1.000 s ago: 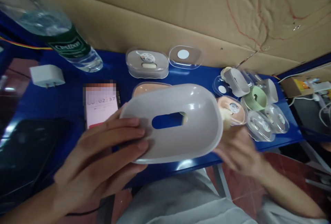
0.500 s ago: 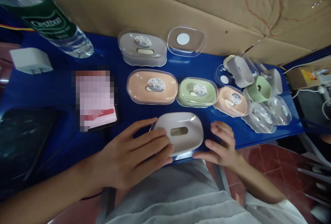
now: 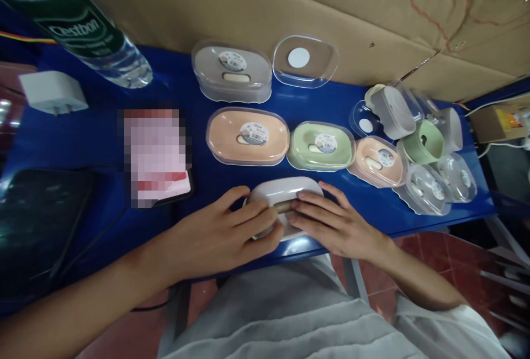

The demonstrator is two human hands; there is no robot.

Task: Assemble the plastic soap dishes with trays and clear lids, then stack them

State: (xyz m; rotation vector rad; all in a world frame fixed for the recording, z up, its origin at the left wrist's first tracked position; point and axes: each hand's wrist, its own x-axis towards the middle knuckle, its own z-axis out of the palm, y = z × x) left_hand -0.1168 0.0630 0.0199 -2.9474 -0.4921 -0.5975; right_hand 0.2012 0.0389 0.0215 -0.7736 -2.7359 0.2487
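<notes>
Both hands are pressing down on a pale grey oval plastic soap-dish tray [image 3: 285,190] lying at the near edge of the blue worktop [image 3: 103,143]. The left hand [image 3: 223,232] is lying flat with fingers spread over the tray's left half; the right hand [image 3: 331,221] is covering the right half, fingers extended, neither one curled round it. Even pressure from both sides looks best, keeping the tray level. Just behind are sitting a peach oval lidded soap box [image 3: 247,136] and a green oval lidded soap box [image 3: 323,146].
</notes>
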